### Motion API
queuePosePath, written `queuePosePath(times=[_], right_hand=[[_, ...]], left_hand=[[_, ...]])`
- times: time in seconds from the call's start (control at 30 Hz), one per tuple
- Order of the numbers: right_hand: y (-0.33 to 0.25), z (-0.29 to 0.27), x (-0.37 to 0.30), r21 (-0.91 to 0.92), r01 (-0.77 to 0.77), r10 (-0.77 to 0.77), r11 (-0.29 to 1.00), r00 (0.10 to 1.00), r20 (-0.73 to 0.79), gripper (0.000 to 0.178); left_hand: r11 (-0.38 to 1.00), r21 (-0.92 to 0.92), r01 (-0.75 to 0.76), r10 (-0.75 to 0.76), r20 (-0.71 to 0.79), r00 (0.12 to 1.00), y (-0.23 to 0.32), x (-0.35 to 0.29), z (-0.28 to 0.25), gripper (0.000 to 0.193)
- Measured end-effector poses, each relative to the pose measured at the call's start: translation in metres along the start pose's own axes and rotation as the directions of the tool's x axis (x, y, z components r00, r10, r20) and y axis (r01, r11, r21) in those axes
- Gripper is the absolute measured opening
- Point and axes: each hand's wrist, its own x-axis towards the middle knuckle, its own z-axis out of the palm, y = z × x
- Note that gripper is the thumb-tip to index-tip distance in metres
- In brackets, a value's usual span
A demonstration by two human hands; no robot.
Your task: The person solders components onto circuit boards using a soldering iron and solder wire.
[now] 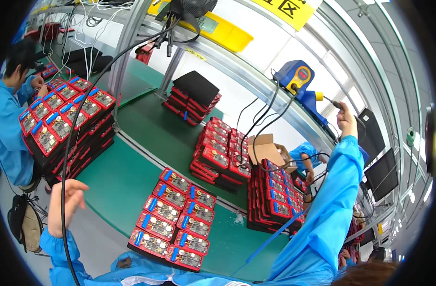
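Observation:
High on the right, my right hand [345,121] grips the handle of a soldering iron [335,102] beside its blue holder [309,106] with a yellow end. Next to the holder, on the shelf, is a blue and yellow soldering station [295,77]. My left hand [65,204] is raised at the lower left, fingers apart and holding nothing. It is left of a red tray [168,242] at the table's near edge. Several circuit boards [160,209] with blue parts sit in that tray's compartments.
Stacks of red board trays stand at the left [65,117], the middle [217,155] and the right [274,195]. Black foam [196,87] covers another stack. A black cable [65,190] crosses in front of my left hand. A co-worker [10,114] sits at far left; an open cardboard box [270,150] lies beyond.

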Motion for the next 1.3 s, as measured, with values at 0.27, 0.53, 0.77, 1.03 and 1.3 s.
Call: queuePosePath(times=[0.27,0.53,0.77,1.03,1.3], right_hand=[[-0.036,-0.004,-0.011,-0.064,-0.169,0.166,0.984,0.985,-0.055,0.023],[0.025,0.005,0.022,-0.096,-0.192,0.208,0.977,0.957,0.203,0.011],[0.032,-0.063,-0.009,-0.577,0.632,-0.268,0.517,0.760,0.591,0.036],[0.035,0.062,-0.224,-0.177,0.052,0.033,0.983,0.893,0.449,0.035],[0.184,0.264,-0.396,-0.414,-0.247,0.397,0.876,-0.118,0.910,0.028]], left_hand=[[0.999,-0.045,0.018,-0.026,-0.194,0.981,-0.053,0.004,-0.071,0.015],[1.000,-0.017,-0.002,-0.001,-0.166,0.986,-0.046,0.014,-0.060,0.015],[0.996,-0.064,0.064,-0.082,-0.329,0.941,-0.041,0.017,-0.077,0.021],[0.980,-0.182,0.085,-0.163,-0.471,0.867,-0.051,0.064,-0.127,0.031],[0.933,-0.347,0.094,-0.210,-0.315,0.926,-0.064,0.095,-0.165,0.020]])
